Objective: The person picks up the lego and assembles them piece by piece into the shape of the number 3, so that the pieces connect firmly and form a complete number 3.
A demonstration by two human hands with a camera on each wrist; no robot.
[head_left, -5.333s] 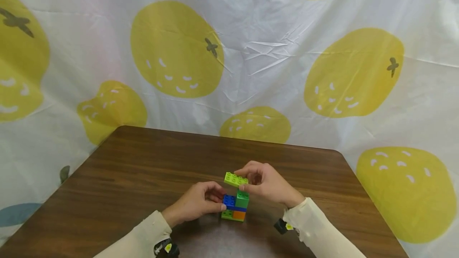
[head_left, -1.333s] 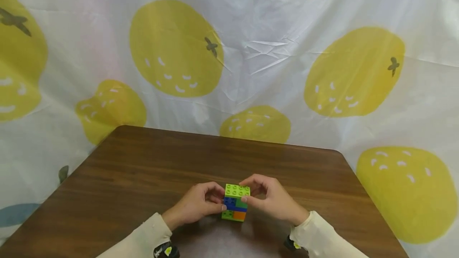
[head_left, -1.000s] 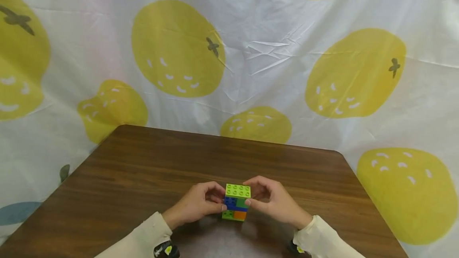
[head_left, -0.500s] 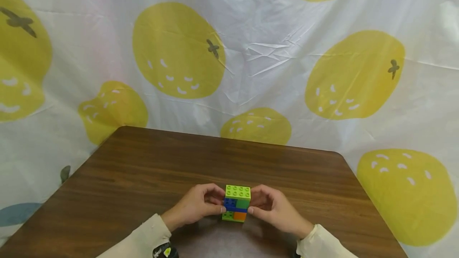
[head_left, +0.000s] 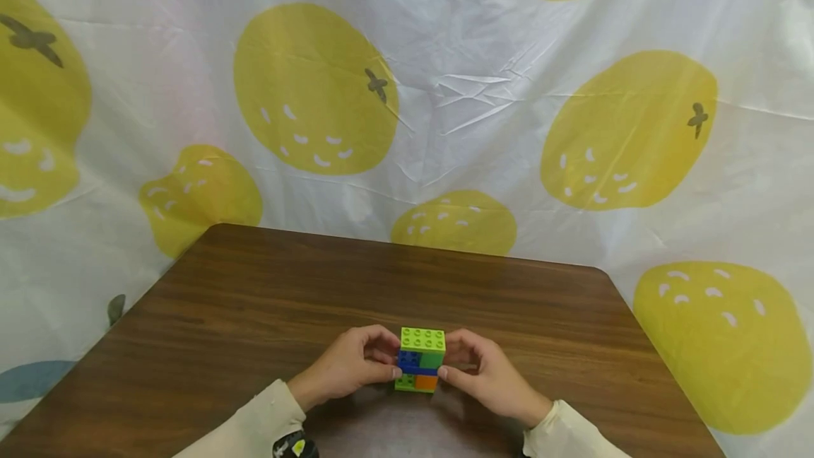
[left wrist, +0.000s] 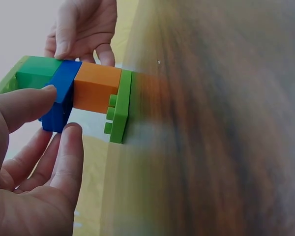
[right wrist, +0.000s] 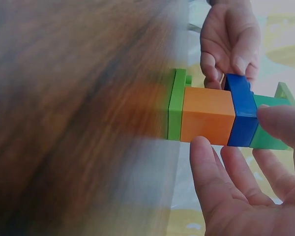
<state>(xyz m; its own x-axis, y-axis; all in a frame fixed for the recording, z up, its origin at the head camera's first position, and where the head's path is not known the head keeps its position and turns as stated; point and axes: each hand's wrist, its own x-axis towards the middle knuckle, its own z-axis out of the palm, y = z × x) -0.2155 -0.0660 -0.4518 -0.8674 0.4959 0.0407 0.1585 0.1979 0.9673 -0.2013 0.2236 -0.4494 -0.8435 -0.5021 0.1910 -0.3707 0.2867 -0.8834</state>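
A small toy brick stack stands upright on the table, with a lime-green plate (head_left: 422, 338) on top. Beneath its right half sits a green brick (head_left: 432, 360); a long blue brick (left wrist: 64, 91) runs across the middle. Lower down come an orange brick (right wrist: 207, 115) and a lime-green base plate (left wrist: 122, 108), whose bare studs show beside the orange brick. My left hand (head_left: 350, 362) pinches the blue brick's left end between thumb and fingers. From the other side, my right hand (head_left: 486, 373) holds the stack, thumb where blue meets green, fingers behind.
The brown wooden table (head_left: 305, 281) has rounded far corners. Behind it hangs a pale curtain (head_left: 445, 140) printed with yellow fruit. A black wrist device (head_left: 295, 445) is strapped at the left sleeve.
Earlier my right hand held the lime-green plate above the stack; now that plate sits on top. The right hand has let go of it and slid down to the blue brick's level. The left hand stayed.
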